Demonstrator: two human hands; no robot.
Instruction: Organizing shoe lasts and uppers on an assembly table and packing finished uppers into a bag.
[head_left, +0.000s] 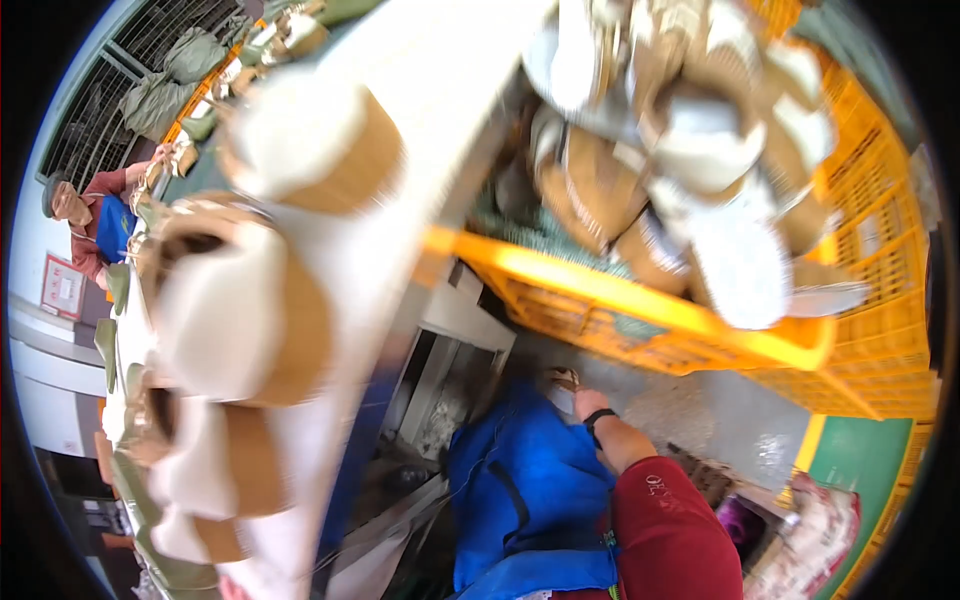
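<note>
My right hand [592,403] reaches down beside the blue apron, a black band on its wrist. Its fingers are closed round a tan and whitish shoe [563,398], seen small and blurred. At the lower edge a patch of skin, seemingly my left hand [233,588], shows beside the row of shoes; its fingers are hidden. Several white and tan shoes line the pale tabletop, among them a large near one [235,310] and a farther one [310,140], both smeared by motion. A heap of similar shoes [700,130] fills the orange crate [640,300] to the right.
More orange crate wall [870,240] rises at the far right. Below the crate are a grey floor [660,415] and a patterned cloth [825,530]. A metal frame [440,370] stands under the table. Across the table, a co-worker [105,220] in a blue apron handles shoes.
</note>
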